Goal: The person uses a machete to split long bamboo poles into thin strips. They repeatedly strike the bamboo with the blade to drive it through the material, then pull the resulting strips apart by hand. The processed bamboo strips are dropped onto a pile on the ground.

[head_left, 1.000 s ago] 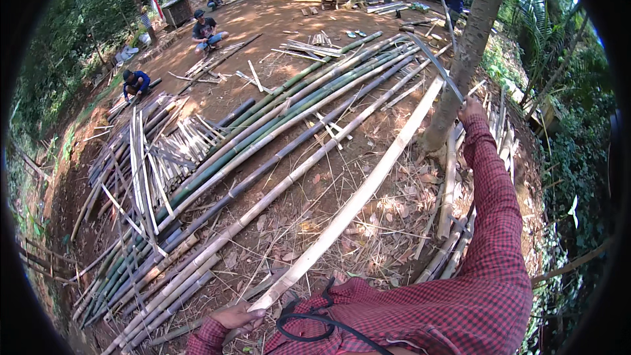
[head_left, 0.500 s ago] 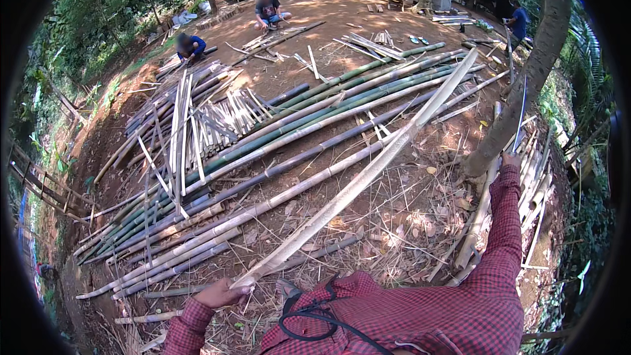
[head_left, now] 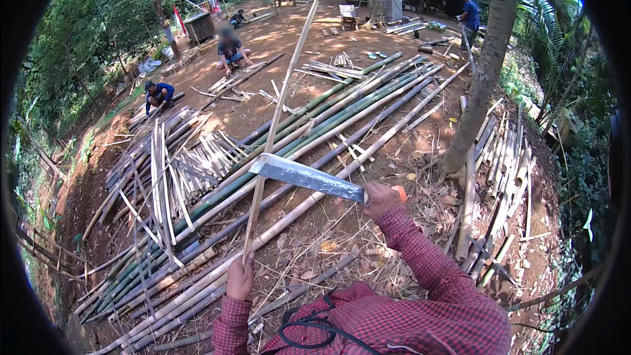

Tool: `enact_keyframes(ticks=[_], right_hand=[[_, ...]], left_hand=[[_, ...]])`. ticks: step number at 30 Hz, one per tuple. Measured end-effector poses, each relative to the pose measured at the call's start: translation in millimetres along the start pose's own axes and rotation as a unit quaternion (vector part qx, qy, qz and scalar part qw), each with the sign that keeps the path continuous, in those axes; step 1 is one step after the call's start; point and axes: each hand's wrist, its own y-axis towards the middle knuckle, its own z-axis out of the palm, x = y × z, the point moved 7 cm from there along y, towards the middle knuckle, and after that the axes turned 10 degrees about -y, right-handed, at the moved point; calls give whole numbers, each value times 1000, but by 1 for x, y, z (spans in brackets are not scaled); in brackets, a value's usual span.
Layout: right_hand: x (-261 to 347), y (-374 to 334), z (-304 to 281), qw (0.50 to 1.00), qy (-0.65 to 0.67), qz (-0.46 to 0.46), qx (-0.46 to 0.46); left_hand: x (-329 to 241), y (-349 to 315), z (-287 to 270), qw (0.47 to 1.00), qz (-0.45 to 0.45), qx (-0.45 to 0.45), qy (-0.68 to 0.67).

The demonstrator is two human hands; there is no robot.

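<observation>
My left hand (head_left: 240,279) is closed round the lower end of a long split bamboo strip (head_left: 276,115), which stands steeply upward, leaning a little right. In my right hand (head_left: 381,200) is a machete (head_left: 309,178) with an orange handle end, mostly covered by my fingers. Its broad grey blade points left, and the tip overlaps the strip in view; whether they touch I cannot tell. Beyond both hands lies a row of long green and tan bamboo poles (head_left: 296,207) on the ground.
Cut bamboo slats (head_left: 204,158) are heaped at left. A leaning tree trunk (head_left: 476,85) rises at right, beside stacked bamboo pieces (head_left: 503,164). Several people work farther off, one crouching at left (head_left: 158,95), another standing at far right (head_left: 469,21). Dry leaves and scraps litter the soil.
My right hand has brought the machete from far right in to the middle, against the strip in view. The strip has swung from slanting right to nearly upright; my left hand has moved slightly right.
</observation>
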Motion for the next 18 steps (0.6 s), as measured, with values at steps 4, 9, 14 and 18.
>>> enact_keyframes(ticks=[4,9,14,18], right_hand=[[52,13,-7,987,-58,-125,83],[59,22,-9,969,-100,-206,88],[64,46,-34,947,-155,-274,58],[63,63,-48,930,-200,-308,12]], left_hand=[[-35,-10,25,996,37,-33,72],[-35,-25,38,992,19,-63,108],[-34,-33,34,991,24,-86,101],[-40,-45,24,989,23,-99,107]])
